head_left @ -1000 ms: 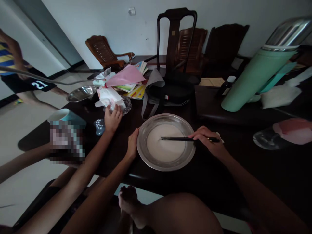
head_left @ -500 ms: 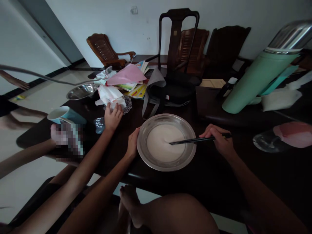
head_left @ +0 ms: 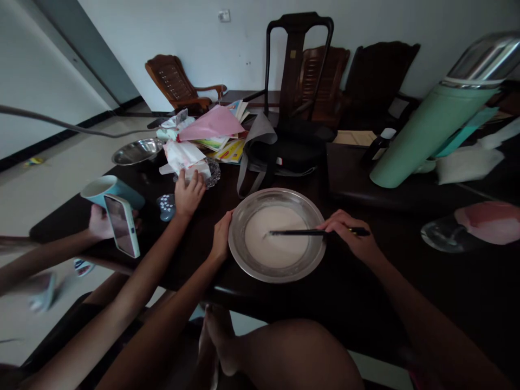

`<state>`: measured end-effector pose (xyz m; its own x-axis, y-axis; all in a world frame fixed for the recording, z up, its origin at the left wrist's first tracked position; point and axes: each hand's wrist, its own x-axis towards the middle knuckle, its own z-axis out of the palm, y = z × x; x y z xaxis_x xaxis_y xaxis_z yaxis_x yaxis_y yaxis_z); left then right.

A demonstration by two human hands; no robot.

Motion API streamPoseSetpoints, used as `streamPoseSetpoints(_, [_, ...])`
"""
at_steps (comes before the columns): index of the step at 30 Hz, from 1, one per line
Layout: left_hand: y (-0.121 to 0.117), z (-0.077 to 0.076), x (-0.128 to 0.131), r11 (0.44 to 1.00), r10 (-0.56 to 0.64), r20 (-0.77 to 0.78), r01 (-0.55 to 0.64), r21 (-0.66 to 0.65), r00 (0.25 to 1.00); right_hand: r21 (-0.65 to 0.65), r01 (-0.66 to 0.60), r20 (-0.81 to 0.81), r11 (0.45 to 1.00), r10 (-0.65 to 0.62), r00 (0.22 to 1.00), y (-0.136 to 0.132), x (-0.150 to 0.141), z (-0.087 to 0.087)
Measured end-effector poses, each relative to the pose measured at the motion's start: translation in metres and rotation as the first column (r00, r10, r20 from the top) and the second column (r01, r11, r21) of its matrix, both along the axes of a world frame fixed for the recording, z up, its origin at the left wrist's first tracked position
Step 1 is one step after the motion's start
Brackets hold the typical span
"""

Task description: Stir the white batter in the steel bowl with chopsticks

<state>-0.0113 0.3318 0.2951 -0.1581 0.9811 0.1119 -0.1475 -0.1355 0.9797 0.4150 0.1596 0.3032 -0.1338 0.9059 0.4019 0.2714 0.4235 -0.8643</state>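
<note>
Chopsticks (head_left: 298, 232) in bowl (head_left: 239, 246), yellow booklet (head_left: 231, 151) illegibly lettered

- Dark, glossy wooden table (head_left: 400, 225) lay bare between the right hand (head_left: 349, 233) and the pink-and-clear object (head_left: 487, 225) to its right.
- Behind the round silvery metal bowl (head_left: 278, 276), a black-and-grey fabric bag (head_left: 298, 154) left little room.
- The left hand (head_left: 221, 238) occupied the bowl's left rim; another person's forearm (head_left: 150, 271) hemmed it in farther left.
- At the right rear, a tall pale-green thermos (head_left: 434, 135) barred the way.
</note>
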Motion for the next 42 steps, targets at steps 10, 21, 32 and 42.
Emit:
streamPoseSetpoints(10, [0.012, -0.013, -0.012, 0.999, 0.03, 0.251, -0.023, -0.029, 0.967, 0.012, -0.015, 0.035, 1.0, 0.014, 0.999, 0.001, -0.001, 0.0])
streamPoseSetpoints(21, [-0.023, 0.009, 0.037, 0.994, -0.068, -0.174, 0.052, -0.099, 0.982, 0.017, 0.0, 0.055, 1.0, -0.001, 0.998, -0.001, -0.002, -0.001])
streamPoseSetpoints(32, [-0.124, -0.015, 0.102, 0.991, -0.03, -0.172, 0.007, -0.132, 0.985, 0.045, 0.05, 0.023, 0.998, -0.051, 0.998, -0.001, -0.005, 0.001])
streamPoseSetpoints(42, [-0.123, -0.01, 0.102, 0.991, -0.008, -0.194, -0.018, -0.133, 0.981, -0.01, 0.047, 0.01, 0.999, -0.047, 0.999, -0.002, -0.004, 0.001])
